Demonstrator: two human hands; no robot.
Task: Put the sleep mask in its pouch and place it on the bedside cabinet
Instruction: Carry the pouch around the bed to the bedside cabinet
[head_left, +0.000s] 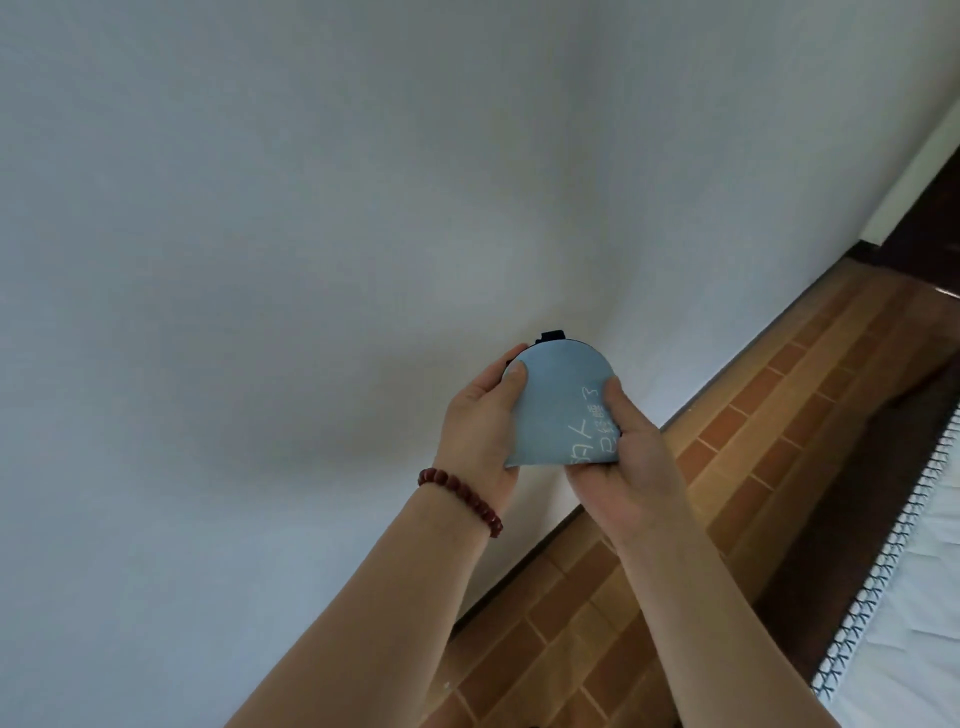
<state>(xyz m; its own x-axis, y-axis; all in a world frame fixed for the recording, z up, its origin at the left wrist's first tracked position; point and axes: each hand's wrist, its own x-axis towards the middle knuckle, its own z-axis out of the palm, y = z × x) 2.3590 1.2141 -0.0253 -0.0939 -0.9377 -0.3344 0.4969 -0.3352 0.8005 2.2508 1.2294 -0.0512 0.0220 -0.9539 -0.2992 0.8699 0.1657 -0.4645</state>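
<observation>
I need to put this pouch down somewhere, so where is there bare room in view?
No cabinet shows. The only bare surface is the brick-tile floor, a strip between the white wall and the fringed white bedding. The left hand and right hand both grip the blue pouch.

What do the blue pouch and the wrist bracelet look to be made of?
Pouch: seemingly soft matte fabric, light blue with white printed writing; it bends in the grip of the left hand and right hand.
Bracelet: round dark-red beads with a slight sheen, possibly wood or stone; cannot tell which.
</observation>
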